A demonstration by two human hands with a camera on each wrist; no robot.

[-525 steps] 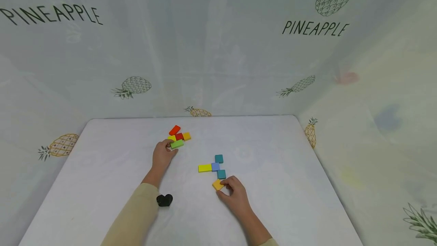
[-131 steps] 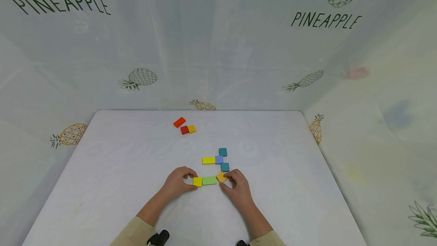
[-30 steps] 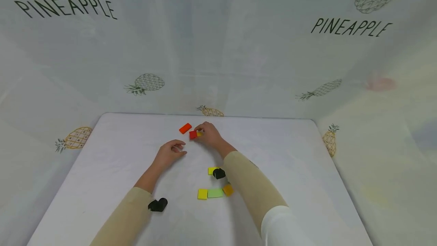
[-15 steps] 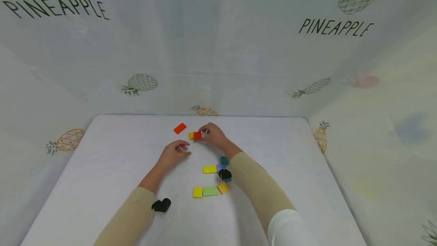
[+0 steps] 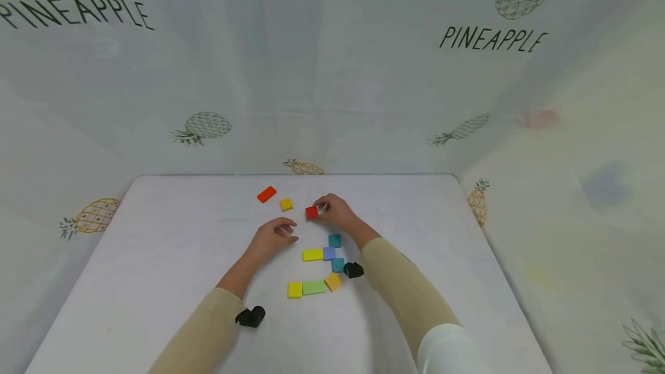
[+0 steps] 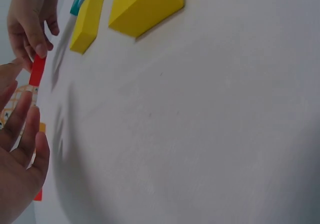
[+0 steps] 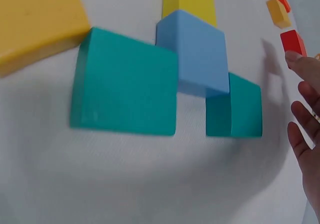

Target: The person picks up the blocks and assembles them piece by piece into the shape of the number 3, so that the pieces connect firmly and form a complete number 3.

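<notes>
My right hand (image 5: 337,213) pinches a small red block (image 5: 311,213) between thumb and fingers, just beyond the block arrangement. The right wrist view shows the thumb against that block's side. To its left, my left hand (image 5: 271,239) hovers with loosely bent fingers, holding nothing. Nearest the hands is a figure of a teal block (image 5: 335,240), a long yellow block (image 5: 313,255), a periwinkle block (image 5: 329,253) and a second teal block (image 5: 337,265). In front of it runs a row: a yellow square block (image 5: 295,290), a light green block (image 5: 313,287) and a tilted orange-yellow block (image 5: 333,281).
Toward the table's far edge lie an orange-red oblong block (image 5: 266,194) and an orange-yellow square block (image 5: 286,205), apart from each other. The white table (image 5: 156,247) meets a pineapple-print curtain (image 5: 332,74) at the back and sides.
Yellow and light green blocks came from the far pile to the near row. Lately my right hand has carried the red block rightward, away from the orange-yellow block; the left hand stays nearby.
</notes>
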